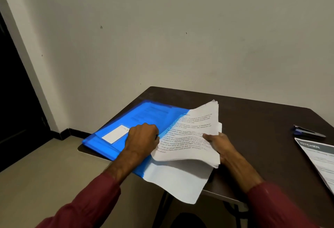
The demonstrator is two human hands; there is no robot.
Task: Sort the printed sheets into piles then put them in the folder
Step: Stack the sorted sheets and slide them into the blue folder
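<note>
The stack of white printed sheets (191,137) sits half inside the translucent blue plastic folder (130,126), its far part showing dimly through the blue cover and its near part sticking out toward me. My right hand (219,145) pinches the loose right edge of the stack, thumb on top and fingers underneath, so the upper pages lift and fan above the folder. One lower sheet droops out past the near edge of the folder and hangs over the front of the table. My left hand (142,137) is closed in a loose fist, pressed down on the folder's cover right at its open edge, touching the sheets; I cannot tell whether it pinches the cover itself. Both my sleeves are dark red.

The folder lies on the left part of a dark brown table (253,119) with a smooth matte top, one corner of the folder overhanging the table's left edge. A white rectangular label (115,134) is stuck on the cover, just left of my left hand. Well to the right of the folder, a blue and black stapler (307,131) rests near the table's right side, and nearer me from it lies another printed sheet with a grey header band (319,157), running out of view.

Beyond the folder rises a plain off-white wall (162,29) with a few small dark marks. Left of the folder the floor is beige, with a dark skirting along the wall and a dark doorway (16,92) at the far left.
</note>
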